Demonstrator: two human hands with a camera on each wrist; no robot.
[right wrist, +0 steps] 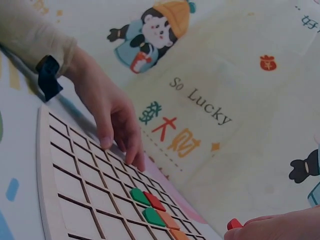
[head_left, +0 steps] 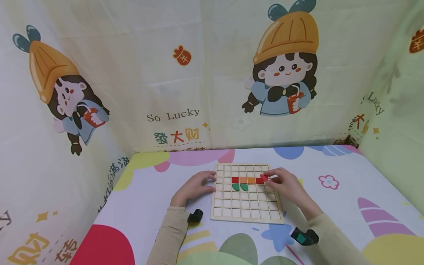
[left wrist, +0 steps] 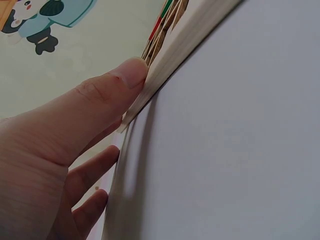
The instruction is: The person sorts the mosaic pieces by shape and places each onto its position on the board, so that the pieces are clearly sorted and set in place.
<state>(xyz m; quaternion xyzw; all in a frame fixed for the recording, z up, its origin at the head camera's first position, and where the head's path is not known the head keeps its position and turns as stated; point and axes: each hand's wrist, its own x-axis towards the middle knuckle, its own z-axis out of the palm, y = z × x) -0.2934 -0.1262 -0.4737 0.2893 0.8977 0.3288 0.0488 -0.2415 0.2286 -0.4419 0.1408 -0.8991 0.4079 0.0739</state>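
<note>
A wooden grid board [head_left: 232, 213] lies on the table. One row holds a red square tile [head_left: 235, 180], two orange tiles [head_left: 247, 180] and another red tile [head_left: 259, 181]. Below them sit two green quarter-round tiles [head_left: 244, 187]. My left hand [head_left: 197, 185] rests against the board's left edge; in the left wrist view its thumb [left wrist: 132, 73] touches the rim, with the other fingers loosely bent. Between thumb and fingertips, my right hand [head_left: 285, 184] pinches a red tile with a rounded edge [head_left: 264, 177], over the right end of the row. In the right wrist view that red tile [right wrist: 234, 224] is partly hidden by the hand.
The board stands on a white tablecloth [head_left: 165, 195] with coloured prints. Behind and beside the table hangs a printed cloth [head_left: 228, 73]. Dark wrist devices [head_left: 195, 215] sit at both sleeves.
</note>
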